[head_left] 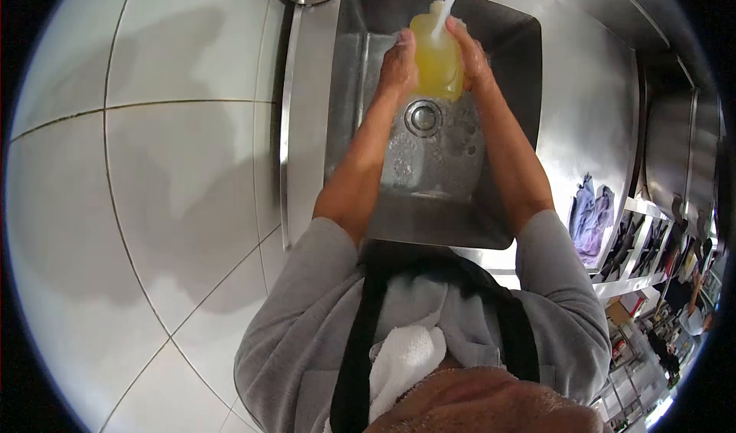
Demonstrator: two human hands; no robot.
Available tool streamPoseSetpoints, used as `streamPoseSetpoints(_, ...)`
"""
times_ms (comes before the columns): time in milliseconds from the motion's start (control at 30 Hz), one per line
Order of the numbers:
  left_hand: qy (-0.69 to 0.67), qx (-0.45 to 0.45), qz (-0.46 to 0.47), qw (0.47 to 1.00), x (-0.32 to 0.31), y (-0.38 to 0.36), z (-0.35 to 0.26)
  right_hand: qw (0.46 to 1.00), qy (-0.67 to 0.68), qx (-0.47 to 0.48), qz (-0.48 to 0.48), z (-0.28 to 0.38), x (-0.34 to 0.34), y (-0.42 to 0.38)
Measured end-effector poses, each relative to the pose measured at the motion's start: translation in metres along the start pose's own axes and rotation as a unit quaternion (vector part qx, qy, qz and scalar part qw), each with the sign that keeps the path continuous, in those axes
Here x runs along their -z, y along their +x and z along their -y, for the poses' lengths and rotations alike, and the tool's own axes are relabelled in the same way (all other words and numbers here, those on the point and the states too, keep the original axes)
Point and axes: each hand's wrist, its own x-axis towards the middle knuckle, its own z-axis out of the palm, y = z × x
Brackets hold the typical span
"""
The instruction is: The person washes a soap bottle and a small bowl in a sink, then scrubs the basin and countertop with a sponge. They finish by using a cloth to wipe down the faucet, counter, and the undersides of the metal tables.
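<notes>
Gripping the yellow pump bottle (435, 69) from opposite sides, the left hand (400, 61) and the right hand (471, 54) are partly curled against it. The bottle is over the sink (429, 222), under running water (446, 10).

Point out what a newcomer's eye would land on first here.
Most likely the bright yellow pump bottle, held between the left hand and the right hand over the steel sink, with a white stream of water running down in front of it. Next might come the purple-blue cloth on the metal counter at the picture's right, and the white towel at the person's neck.
</notes>
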Motion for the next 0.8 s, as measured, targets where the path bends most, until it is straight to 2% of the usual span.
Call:
streamPoseSetpoints(33,-0.018,0.050,0.004,0.999,0.000,0.000,0.002,1.000,0.004,-0.005,-0.013,0.007,-0.008,-0.004)
streamPoseSetpoints(67,-0.062,0.061,-0.020,0.996,-0.001,-0.004,0.005,1.000,0.008,-0.008,-0.026,0.009,-0.013,-0.006)
streamPoseSetpoints(133,-0.153,0.077,-0.070,0.983,-0.006,-0.014,0.004,0.997,0.014,0.050,-0.054,-0.001,-0.008,0.000)
streamPoseSetpoints(233,-0.363,0.073,-0.151,0.916,-0.030,-0.029,0.028,0.975,0.043,0.178,-0.123,-0.009,-0.018,0.003)
streamPoseSetpoints(267,-0.446,0.048,-0.124,0.885,-0.050,-0.037,0.028,0.961,0.055,0.227,-0.151,-0.011,-0.023,0.000)
streamPoseSetpoints(367,-0.402,0.174,-0.175,0.882,-0.064,-0.039,0.009,0.934,-0.078,0.269,-0.223,-0.011,-0.029,-0.018)
streamPoseSetpoints(400,-0.488,0.145,-0.126,0.852,-0.054,-0.030,0.009,0.928,-0.075,0.302,-0.205,-0.014,-0.025,-0.017)
streamPoseSetpoints(500,-0.380,0.148,-0.182,0.895,-0.037,-0.009,0.021,0.911,-0.143,0.351,-0.161,-0.030,-0.016,-0.014)
streamPoseSetpoints(533,-0.352,0.121,-0.198,0.907,-0.039,-0.005,0.030,0.920,-0.117,0.353,-0.127,-0.032,-0.021,-0.020)
streamPoseSetpoints(600,-0.289,0.059,-0.233,0.927,-0.036,0.004,0.043,0.911,-0.143,0.350,-0.165,-0.030,-0.026,-0.022)
streamPoseSetpoints(633,-0.144,-0.023,-0.258,0.955,-0.036,0.005,0.048,0.907,-0.154,0.346,-0.184,-0.031,-0.030,-0.023)
streamPoseSetpoints(667,0.006,-0.103,-0.274,0.956,-0.040,0.004,0.054,0.903,-0.164,0.340,-0.205,-0.033,-0.033,-0.024)
streamPoseSetpoints(700,0.156,-0.179,-0.281,0.930,-0.042,0.004,0.061,0.904,-0.173,0.329,-0.211,-0.035,-0.034,-0.026)
streamPoseSetpoints(733,0.181,-0.225,-0.227,0.930,-0.037,0.013,0.065,0.904,-0.181,0.321,-0.215,-0.033,-0.030,-0.026)
streamPoseSetpoints(767,0.212,-0.230,-0.207,0.927,-0.035,0.016,0.070,0.904,-0.191,0.315,-0.219,-0.029,-0.026,-0.025)
streamPoseSetpoints(800,0.241,-0.235,-0.187,0.923,-0.027,0.007,0.046,0.903,-0.180,0.330,-0.206,-0.023,-0.021,-0.026)
